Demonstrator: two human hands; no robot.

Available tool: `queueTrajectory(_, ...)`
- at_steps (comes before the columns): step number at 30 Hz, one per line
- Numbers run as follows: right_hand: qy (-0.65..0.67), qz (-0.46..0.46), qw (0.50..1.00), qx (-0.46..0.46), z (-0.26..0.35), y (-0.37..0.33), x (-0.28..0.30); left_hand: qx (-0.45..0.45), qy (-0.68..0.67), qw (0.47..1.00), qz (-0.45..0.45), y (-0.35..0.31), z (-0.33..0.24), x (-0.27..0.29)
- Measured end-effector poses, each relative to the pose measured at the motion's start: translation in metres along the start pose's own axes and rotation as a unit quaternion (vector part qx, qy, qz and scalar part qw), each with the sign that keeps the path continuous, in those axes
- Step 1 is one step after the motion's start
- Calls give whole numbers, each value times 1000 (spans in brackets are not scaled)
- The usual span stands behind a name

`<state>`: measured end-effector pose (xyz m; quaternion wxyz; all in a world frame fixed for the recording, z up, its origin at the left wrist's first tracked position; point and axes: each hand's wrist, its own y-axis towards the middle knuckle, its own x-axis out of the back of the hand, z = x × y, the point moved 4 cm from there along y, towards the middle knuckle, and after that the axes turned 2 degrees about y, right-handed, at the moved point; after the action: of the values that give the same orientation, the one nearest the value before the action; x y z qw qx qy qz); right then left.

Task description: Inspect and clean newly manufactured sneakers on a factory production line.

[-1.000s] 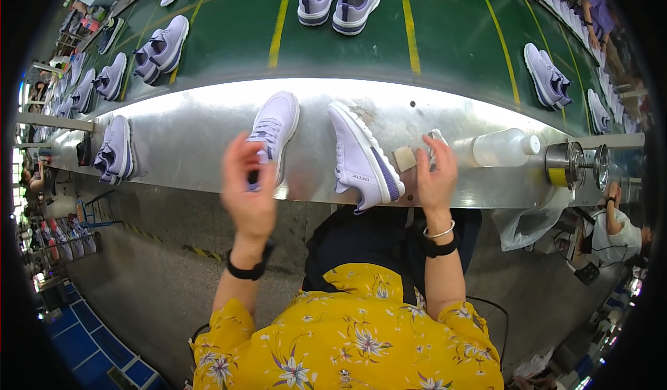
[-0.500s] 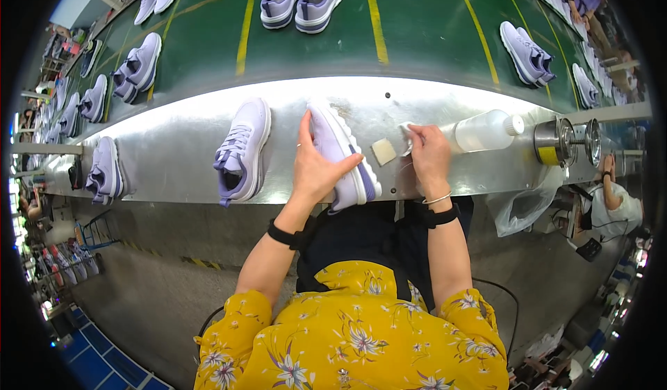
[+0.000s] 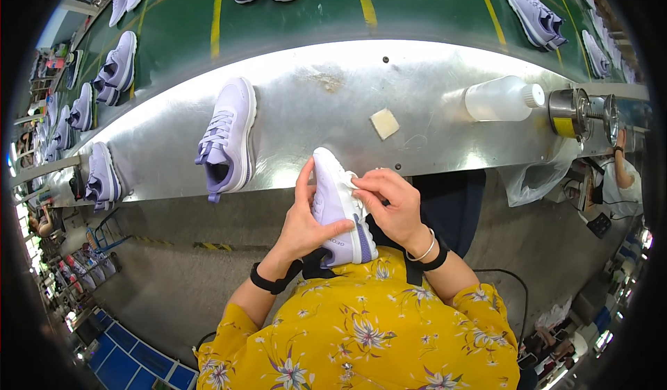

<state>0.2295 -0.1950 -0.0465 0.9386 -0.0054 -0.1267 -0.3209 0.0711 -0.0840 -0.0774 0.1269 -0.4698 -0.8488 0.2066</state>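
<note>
Stretching across the view beyond both hands, a green belt [image 3: 313,22] carries pairs of lilac shoes, and nearer the hands a steel bench [image 3: 326,98] gives a flat ledge for work at arm's reach. On the bench, up and to the left of the left hand [image 3: 302,227], a second shoe [image 3: 226,136] lies upright on its sole, apparently parked there as the mate of the one in hand. Up and to the right of the right hand [image 3: 392,206] a clear bottle [image 3: 500,98] lies on its side beside a metal can [image 3: 570,112], both within easy reach. Just beyond the right hand's fingertips sits a small pale sponge [image 3: 384,123].

Between the hands, held close against the lap, is the shoe [image 3: 340,206], toe pointing away. The left hand cups its side, thumb across the upper, steadying it; the right hand is closed on the lace area, fingers pinched as if working there.
</note>
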Motion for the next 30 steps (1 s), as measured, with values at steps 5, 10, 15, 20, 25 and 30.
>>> queueTrajectory(5,-39,-7,997,68,2,10,-2,18,-6,999,39,0,3,-4)
queueTrajectory(10,-35,4,998,54,1,36,-14,-9,56,998,29,1,-2,-6)
queueTrajectory(15,-29,29,998,37,3,32,-6,-8,44,999,24,1,1,-7)
queueTrajectory(20,-99,-10,989,111,8,0,-1,-12,57,998,29,2,6,-5)
queueTrajectory(25,-114,-26,985,129,9,22,-12,-21,103,994,26,2,1,-8)
queueTrajectory(30,-125,5,977,172,11,24,-11,-5,67,997,28,1,2,-7)
